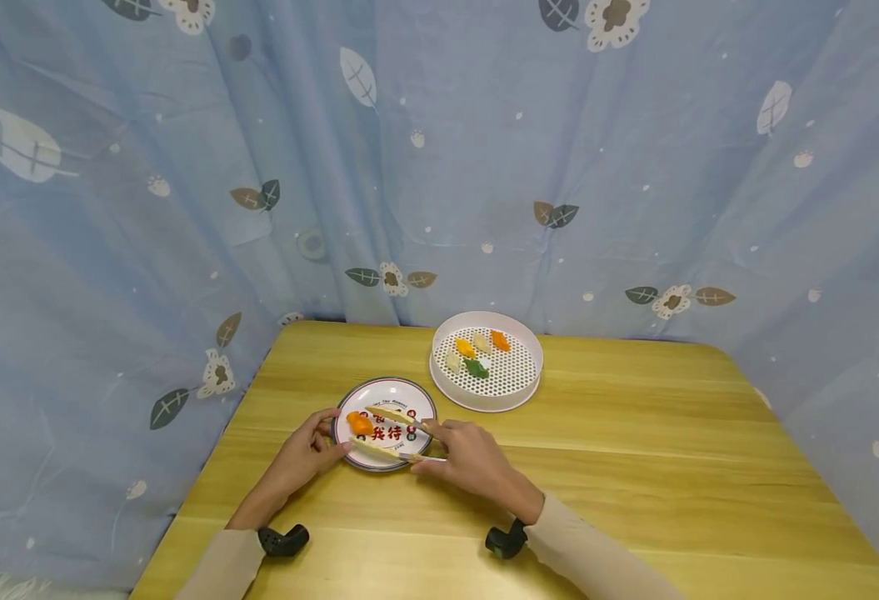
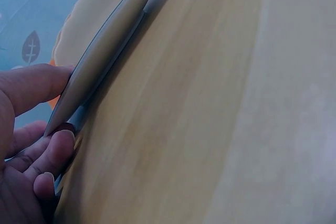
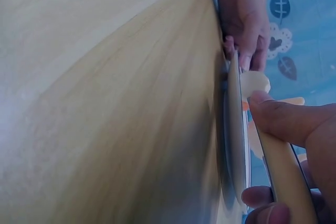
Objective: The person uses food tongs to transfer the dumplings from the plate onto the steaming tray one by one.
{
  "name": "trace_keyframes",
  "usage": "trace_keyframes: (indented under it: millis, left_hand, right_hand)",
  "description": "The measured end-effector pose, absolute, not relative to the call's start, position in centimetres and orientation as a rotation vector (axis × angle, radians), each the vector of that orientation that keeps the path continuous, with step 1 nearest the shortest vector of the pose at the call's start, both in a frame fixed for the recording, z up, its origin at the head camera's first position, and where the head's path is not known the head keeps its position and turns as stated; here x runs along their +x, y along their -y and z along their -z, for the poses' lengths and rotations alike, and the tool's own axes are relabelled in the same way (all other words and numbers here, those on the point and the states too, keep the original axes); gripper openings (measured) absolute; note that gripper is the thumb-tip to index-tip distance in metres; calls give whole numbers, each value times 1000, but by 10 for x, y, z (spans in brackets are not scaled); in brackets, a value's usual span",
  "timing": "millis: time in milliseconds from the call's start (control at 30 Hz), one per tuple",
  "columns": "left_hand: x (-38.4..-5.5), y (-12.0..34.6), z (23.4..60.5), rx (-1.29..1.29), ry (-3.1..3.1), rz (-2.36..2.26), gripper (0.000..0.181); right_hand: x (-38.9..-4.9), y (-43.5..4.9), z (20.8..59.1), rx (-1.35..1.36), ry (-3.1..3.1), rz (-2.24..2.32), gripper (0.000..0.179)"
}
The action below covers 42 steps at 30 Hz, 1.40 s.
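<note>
A round white plate (image 1: 418, 402) with dark rim lines and red characters lies on the table. My left hand (image 1: 300, 462) holds its left edge; in the left wrist view the thumb is at the rim (image 2: 107, 40) and fingertips curl at its underside. Two orange dumpling-shaped pieces, touching or joined, sit on the plate's left part (image 1: 360, 423). My right hand (image 1: 472, 462) grips a pair of tongs (image 1: 388, 413) with pale yellow ends. Those ends are spread over the plate, one on each side of the orange pieces, seemingly apart from them.
Behind and right of the plate stands a round white steamer basket (image 1: 446, 392) with a perforated base. Several small dumpling-shaped pieces in yellow, white, orange and green (image 1: 476, 367) lie inside. A blue patterned curtain (image 1: 476, 167) hangs behind the wooden table (image 1: 634, 467).
</note>
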<state>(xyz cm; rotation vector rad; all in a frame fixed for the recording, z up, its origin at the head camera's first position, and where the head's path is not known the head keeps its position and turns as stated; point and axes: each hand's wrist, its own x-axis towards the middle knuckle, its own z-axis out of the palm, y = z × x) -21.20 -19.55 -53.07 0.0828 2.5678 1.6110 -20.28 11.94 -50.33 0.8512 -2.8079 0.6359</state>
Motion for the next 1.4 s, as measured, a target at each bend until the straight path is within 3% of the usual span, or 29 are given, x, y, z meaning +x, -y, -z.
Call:
trace_keyframes:
  millis: [1000, 1400]
  left_hand:
    - [-210, 196, 529, 101, -2559, -1629, 67]
    - [-210, 195, 529, 95, -2569, -1632, 66]
  right_hand:
    - [-206, -113, 508, 867, 2792, -712, 57]
    - [-204, -125, 500, 798, 2789, -775, 62]
